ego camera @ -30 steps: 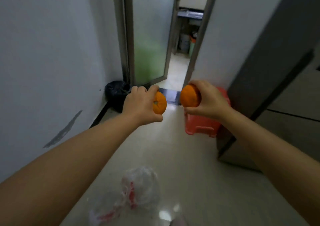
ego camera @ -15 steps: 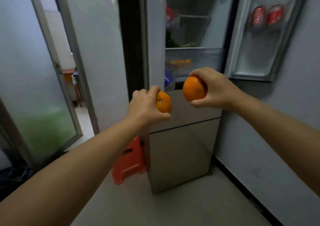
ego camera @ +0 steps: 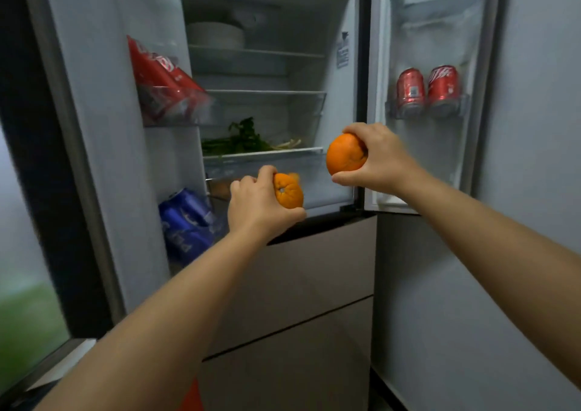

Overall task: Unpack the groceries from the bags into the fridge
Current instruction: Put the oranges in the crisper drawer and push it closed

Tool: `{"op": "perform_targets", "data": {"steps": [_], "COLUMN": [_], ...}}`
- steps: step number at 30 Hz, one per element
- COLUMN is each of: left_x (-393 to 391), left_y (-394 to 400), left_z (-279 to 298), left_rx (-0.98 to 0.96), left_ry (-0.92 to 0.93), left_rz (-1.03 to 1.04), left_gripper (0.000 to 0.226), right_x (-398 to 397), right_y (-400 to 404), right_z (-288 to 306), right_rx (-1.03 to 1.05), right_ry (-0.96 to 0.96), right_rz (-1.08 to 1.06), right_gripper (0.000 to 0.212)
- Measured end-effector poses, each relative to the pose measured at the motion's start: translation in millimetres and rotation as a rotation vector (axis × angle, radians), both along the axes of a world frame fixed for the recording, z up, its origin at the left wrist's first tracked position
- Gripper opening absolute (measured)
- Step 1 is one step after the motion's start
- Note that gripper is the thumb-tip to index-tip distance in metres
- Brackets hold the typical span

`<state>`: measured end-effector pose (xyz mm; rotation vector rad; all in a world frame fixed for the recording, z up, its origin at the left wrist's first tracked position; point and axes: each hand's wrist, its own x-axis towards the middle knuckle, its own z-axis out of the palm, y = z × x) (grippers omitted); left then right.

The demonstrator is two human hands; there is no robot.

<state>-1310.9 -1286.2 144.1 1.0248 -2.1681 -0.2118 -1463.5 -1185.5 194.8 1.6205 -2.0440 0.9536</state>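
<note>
In front of the open fridge, I've got the left hand wrapped round a small orange and the right hand gripping a bigger orange, both just short of the crisper drawer under the greens. My worry: with both hands full, nothing's free to pull that drawer wider, and round fruit set on its edge could roll off to the floor.
</note>
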Motion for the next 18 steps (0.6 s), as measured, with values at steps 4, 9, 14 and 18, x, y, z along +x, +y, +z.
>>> {"op": "perform_targets", "data": {"steps": [4, 9, 14, 18], "left_x": [-55, -105, -143, -172], "left_y": [-79, -173, -255, -310], "left_z": [51, 96, 97, 100], "left_rx": [-0.054, -0.006, 0.09, 0.153], "left_ry": [0.07, -0.017, -0.16, -0.363], "left_rz": [0.074, 0.194, 0.272, 0.32], "left_gripper": [0.071, 0.068, 0.069, 0.065], "right_x": [-52, -113, -163, -195], "right_y": [-70, -165, -270, -348], "right_z": [30, 47, 47, 52], "right_rx": [0.033, 0.088, 0.17, 0.451], "right_ry": [0.048, 0.045, 0.039, 0.227], "right_rz": [0.01, 0.032, 0.071, 0.126], "right_gripper": [0.074, 0.072, 0.071, 0.067]}}
